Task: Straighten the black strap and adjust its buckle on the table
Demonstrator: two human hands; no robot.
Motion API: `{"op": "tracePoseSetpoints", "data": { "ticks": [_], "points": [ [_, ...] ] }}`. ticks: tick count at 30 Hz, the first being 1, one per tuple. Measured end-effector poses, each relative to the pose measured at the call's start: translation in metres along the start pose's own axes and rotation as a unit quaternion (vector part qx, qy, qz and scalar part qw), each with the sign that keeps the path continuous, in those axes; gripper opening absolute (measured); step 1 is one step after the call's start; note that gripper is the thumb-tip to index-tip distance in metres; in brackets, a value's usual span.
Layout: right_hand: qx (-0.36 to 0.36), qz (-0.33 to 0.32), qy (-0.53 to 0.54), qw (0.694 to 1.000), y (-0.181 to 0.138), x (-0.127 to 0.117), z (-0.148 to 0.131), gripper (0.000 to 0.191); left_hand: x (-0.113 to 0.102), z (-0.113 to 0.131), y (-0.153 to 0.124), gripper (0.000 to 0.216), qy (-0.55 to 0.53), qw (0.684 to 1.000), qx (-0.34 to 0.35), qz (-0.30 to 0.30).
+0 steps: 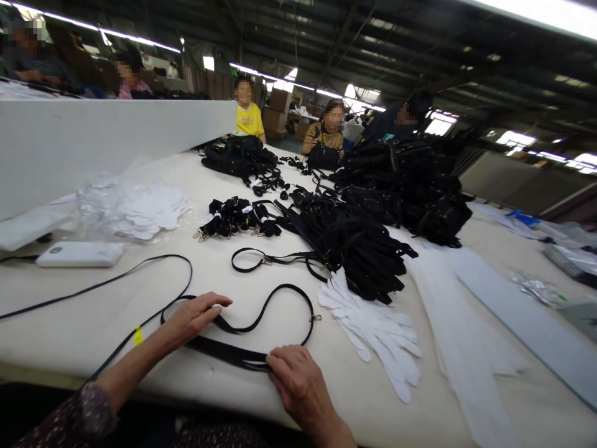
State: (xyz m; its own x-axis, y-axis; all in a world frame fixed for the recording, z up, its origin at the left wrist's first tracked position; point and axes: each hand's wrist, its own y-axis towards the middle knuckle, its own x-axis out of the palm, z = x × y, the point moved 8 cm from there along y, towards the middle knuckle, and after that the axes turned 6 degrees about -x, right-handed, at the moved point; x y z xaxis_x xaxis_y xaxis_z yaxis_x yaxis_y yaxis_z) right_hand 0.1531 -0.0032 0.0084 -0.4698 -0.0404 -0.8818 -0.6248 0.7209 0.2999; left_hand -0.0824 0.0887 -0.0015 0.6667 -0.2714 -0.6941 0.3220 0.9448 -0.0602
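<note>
Head view, one person at a pale table (219, 389). Black strap (219, 350) lies folded along the near edge, right in front of them, between the two hands; its far run curves out in a loop, metal clip (318, 318) on the right side of that loop.

Right hand (301, 379): fingers curled, thumb and fingertips closed on the strap's folded right end. Left hand (193, 318): fingers out straight, not gripped round anything; sits over the strap's left part, can't tell if it's touching.

Black cord (140, 272) left of that hand, yellow tag (138, 336) on it. Further left, white box (80, 254); white cutouts (152, 208) with clear plastic behind it.

Beyond the loop: another strap (247, 269) with a small ring-shaped bend, tied strap bundles (240, 218), big strap heap (347, 239). White strips (377, 333) fanned out just right of the loop. Long grey board (527, 330) far right. Black bags (405, 183) piled at the back, co-worker in yellow (250, 118) past the table.
</note>
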Motion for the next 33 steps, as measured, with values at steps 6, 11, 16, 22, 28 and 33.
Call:
{"op": "tracePoseSetpoints", "data": {
  "ticks": [6, 11, 16, 22, 28, 33],
  "points": [
    [-0.004, 0.042, 0.008, 0.999, -0.002, 0.004, 0.001, 0.016, 0.033, 0.007, -0.002, 0.027, 0.108, 0.991, 0.079, -0.015],
    [0.056, 0.037, 0.013, 0.998, -0.011, -0.006, 0.016, 0.013, 0.034, -0.001, -0.006, 0.024, 0.128, 0.987, 0.094, 0.006],
    [0.088, 0.038, 0.023, 0.995, -0.017, -0.006, 0.027, 0.015, 0.035, -0.007, -0.018, 0.024, 0.125, 0.985, 0.118, 0.014],
    [0.084, 0.034, 0.017, 0.996, -0.013, 0.007, 0.027, 0.039, 0.022, -0.017, -0.017, 0.037, 0.074, 0.996, 0.042, 0.021],
    [0.064, 0.003, 0.013, 0.998, -0.005, 0.007, 0.024, 0.021, -0.014, -0.055, -0.047, 0.036, 0.043, 0.998, -0.028, 0.029],
    [0.022, 0.036, 0.000, 0.999, -0.003, 0.005, 0.016, 0.023, -0.004, -0.057, -0.072, 0.036, 0.152, 0.988, 0.030, -0.004]
  ]
}}
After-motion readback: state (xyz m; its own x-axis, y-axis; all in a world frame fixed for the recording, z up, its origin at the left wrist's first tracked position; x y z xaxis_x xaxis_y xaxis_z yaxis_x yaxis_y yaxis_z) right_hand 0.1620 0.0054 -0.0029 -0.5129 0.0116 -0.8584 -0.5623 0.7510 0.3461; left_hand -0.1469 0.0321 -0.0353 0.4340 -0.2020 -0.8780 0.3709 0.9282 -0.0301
